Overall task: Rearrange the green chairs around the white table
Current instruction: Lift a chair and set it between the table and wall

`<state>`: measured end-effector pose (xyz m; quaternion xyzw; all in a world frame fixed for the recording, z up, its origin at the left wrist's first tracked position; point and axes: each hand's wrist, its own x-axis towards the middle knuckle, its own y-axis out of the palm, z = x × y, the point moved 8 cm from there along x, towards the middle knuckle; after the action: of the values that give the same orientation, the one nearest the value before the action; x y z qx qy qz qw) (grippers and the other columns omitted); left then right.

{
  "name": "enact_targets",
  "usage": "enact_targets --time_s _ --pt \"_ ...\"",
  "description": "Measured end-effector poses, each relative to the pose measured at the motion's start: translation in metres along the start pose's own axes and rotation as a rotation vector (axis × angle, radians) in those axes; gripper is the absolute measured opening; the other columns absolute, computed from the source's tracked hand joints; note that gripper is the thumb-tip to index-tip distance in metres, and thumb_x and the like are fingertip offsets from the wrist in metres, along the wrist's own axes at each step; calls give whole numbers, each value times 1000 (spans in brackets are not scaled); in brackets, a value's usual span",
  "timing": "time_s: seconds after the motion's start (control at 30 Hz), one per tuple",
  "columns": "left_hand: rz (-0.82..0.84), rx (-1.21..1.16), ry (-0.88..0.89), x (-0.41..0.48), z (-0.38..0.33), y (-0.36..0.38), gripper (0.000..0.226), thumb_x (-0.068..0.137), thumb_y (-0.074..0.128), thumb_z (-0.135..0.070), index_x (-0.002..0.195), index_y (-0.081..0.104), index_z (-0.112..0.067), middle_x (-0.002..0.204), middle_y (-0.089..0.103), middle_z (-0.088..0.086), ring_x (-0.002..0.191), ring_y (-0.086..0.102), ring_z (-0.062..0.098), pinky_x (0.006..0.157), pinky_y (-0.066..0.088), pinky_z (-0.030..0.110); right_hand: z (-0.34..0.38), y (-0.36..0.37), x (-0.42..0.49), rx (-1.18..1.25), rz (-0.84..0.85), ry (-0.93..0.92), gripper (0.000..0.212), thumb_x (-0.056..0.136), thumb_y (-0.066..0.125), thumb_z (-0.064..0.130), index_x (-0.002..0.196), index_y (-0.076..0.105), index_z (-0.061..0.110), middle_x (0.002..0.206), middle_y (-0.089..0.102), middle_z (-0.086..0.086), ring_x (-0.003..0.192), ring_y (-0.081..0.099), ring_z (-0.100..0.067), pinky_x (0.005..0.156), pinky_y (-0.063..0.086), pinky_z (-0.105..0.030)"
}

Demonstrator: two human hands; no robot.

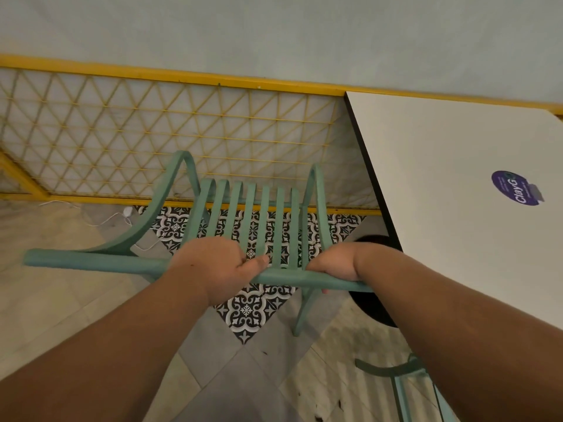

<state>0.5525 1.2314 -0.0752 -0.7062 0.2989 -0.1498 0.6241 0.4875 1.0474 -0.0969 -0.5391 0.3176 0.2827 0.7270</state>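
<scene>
Beyond your left hand (pixel 213 263) a yellow lattice fence (pixel 122 135) runs along the foot of a pale green wall (pixel 274 32) — under that hand, black-and-white patterned tiles (pixel 246 312) cut across beige floor tiles (pixel 45 300), and a white plug and cable (pixel 128 211) lie farther left.

Our left hand (pixel 213 266) and right hand (pixel 335 264) hold the top bar of the green chair (pixel 249 208). The white table (pixel 441 166) stands at three o'clock. A second chair (pixel 393 371) peeks in at five o'clock.

The white table (pixel 457 166) has a flat, pale top with a dark edge. The green chair (pixel 249 214), slatted and with curved armrests, is just beside the table's left edge. The left hand (pixel 213 263) and right hand (pixel 332 263) grip its top rail. A second green chair (pixel 384 371) is partly visible at the table's near side.
</scene>
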Motion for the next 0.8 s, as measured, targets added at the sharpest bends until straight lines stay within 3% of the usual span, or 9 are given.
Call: enact_targets --time_s 0.1,0.23,0.33,0.43,0.53,0.67,0.8 --pt "27 34 33 -6 12 -1 87 75 6 -88 57 55 -18 51 49 -3 50 55 13 49 40 28 19 11 -3 -54 -13 -65 28 106 34 38 93 59 33 102 62 4 90 53 -13 81 37 -34" --pt "77 80 86 -12 26 -1 88 77 6 -86 65 61 -19 57 53 -4 57 61 15 57 54 32 42 23 -3 -99 -40 -127 29 106 33 37 87 54 31 91 51 10 93 50 -17 90 36 -37" --pt "90 86 123 -16 37 -2 86 75 5 -88 61 56 -20 54 49 -5 53 56 13 55 51 30 57 31 0 -144 -50 -170 26 107 30 37 92 52 34 96 50 6 93 48 -18 93 37 -39" --pt "92 89 155 -17 49 -5 80 74 8 -88 57 49 -21 52 46 -5 50 51 13 55 49 31 71 36 4 -143 -72 -186 20 108 31 31 99 49 31 85 46 9 90 48 -19 83 33 -35" --pt "95 94 186 -15 62 -7 82 75 9 -88 58 53 -20 53 50 -4 51 53 13 55 47 32 87 40 6 -131 -96 -209 15 107 32 25 100 44 32 81 43 11 89 47 -19 82 33 -35" --pt "51 138 244 -19 79 -11 78 79 10 -83 55 50 -21 52 49 -3 49 50 10 55 45 32 109 46 8 -93 -111 -197 26 108 30 22 117 55 20 117 61 -9 98 51 -24 86 37 -36" --pt "-35 194 263 -24 100 -18 76 79 8 -77 60 55 -21 58 55 -2 55 53 9 50 36 28 133 58 14 -54 -122 -202 30 108 30 16 124 55 11 127 60 -14 106 55 -28 84 34 -32"
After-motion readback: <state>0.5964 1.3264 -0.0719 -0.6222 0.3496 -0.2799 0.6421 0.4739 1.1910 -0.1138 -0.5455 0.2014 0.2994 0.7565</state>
